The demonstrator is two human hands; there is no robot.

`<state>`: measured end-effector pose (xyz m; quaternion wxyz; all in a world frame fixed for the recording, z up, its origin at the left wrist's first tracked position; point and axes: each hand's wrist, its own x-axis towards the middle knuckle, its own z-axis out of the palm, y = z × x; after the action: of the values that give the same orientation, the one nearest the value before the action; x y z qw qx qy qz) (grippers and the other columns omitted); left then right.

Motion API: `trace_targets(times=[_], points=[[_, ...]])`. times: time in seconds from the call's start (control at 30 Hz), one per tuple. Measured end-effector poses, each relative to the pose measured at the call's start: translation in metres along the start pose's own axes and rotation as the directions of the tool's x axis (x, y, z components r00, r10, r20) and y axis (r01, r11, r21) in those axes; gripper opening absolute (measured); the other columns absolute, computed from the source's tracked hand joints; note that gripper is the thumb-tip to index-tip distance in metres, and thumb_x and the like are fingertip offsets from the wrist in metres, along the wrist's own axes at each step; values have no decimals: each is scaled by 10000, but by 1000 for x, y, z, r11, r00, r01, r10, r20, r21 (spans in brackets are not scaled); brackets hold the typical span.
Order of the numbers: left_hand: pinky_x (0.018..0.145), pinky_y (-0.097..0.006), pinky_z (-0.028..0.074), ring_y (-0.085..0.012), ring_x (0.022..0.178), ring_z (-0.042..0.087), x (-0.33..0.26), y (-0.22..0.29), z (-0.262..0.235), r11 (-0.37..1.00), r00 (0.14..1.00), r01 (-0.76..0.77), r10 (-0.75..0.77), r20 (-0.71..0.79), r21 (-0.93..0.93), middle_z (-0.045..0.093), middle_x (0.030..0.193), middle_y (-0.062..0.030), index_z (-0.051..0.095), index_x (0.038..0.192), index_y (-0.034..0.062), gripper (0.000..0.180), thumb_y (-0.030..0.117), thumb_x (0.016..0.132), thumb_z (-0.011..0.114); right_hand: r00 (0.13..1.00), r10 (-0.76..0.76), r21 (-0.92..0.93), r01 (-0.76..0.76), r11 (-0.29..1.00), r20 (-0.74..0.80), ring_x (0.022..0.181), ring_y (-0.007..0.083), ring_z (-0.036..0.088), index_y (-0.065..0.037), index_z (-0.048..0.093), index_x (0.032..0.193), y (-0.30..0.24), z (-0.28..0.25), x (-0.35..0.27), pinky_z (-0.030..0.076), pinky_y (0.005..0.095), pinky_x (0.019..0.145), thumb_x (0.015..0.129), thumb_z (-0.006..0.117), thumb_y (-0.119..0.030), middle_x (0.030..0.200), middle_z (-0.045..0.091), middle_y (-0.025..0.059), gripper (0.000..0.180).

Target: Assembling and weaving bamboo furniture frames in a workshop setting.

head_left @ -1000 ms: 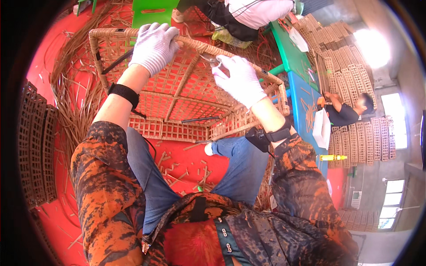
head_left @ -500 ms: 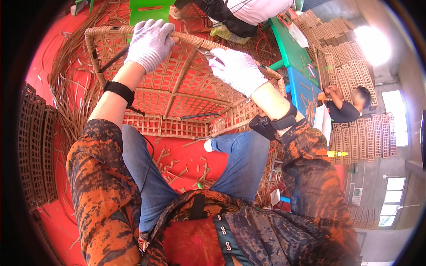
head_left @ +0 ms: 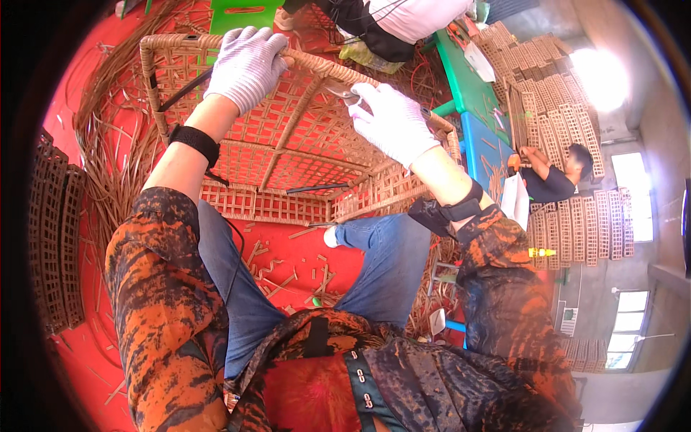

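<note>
A large woven wicker basket [head_left: 289, 134] with an open lattice tilts in front of my knees, its wrapped rim on the far side. My left hand [head_left: 248, 68], in a white ribbed glove, is closed over that rim left of centre. Also gloved in white, my right hand [head_left: 394, 124] grips a small metal-jawed tool [head_left: 340, 91], possibly pliers or snips. The tool's head lies at the rim, close to an upright rib; its handles are mostly hidden by the fingers. Dark straps lie across the basket's inside.
Loose wicker strips [head_left: 108, 137] pile up at the left, and offcuts [head_left: 270, 270] litter the red floor. Stacked woven panels [head_left: 54, 230] stand far left. On the right are a green table [head_left: 461, 75], a blue one [head_left: 486, 147] and a seated person [head_left: 554, 173]. A green stool [head_left: 241, 18] stands beyond.
My right hand has shifted slightly right and down with the tool, whose metal head shows more. My left hand keeps its hold on the rim. The whole view has shifted a little.
</note>
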<state>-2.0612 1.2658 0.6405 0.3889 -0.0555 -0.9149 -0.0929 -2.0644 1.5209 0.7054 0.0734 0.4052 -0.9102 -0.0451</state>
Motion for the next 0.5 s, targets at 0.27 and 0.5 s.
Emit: trace_targets(times=[0.27,0.5], points=[[915,-395,382,-260,958,542,3,1,2,1000,1000,0,0,-17,-16,592,903,-61,601,927,116,201,289,825,591,975,159,135,-139,981,-155,800,334,595,-116,553,1063,-9,19,10,501,422,695,792,650,-270,888,565,153,327],[916,-401,384,-262,961,542,4,3,3,1000,999,2,-1,-41,24,585,902,-68,595,914,111,192,280,821,593,959,160,139,-130,982,-234,824,339,599,-98,531,1023,-11,29,14,504,441,724,811,631,-289,891,574,162,302]])
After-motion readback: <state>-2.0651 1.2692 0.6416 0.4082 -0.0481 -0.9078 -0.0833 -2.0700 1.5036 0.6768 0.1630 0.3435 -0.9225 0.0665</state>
